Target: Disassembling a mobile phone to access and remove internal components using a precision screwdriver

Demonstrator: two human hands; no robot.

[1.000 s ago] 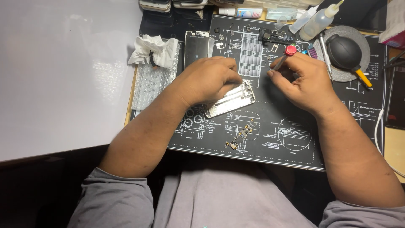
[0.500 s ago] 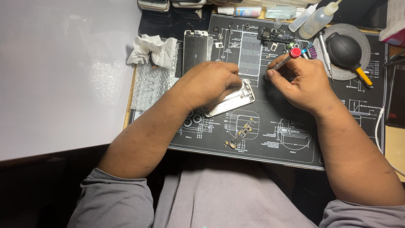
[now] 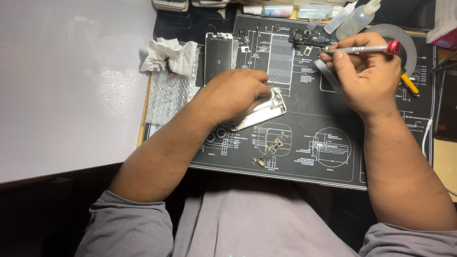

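On the black mat [image 3: 304, 162], left hand [image 3: 235, 95] grips the silver phone frame [image 3: 262, 112] — right hand [image 3: 369, 76] grips a red-capped screwdriver [image 3: 362, 48].

The silver phone shell [image 3: 261, 110] lay flat on the black mat, open side up and slanted, its upper end poking out from under my left hand [image 3: 235, 95]. The screwdriver [image 3: 362, 48], slim and metal with a red cap, lay nearly level in my right hand [image 3: 369, 76], cap pointing right.
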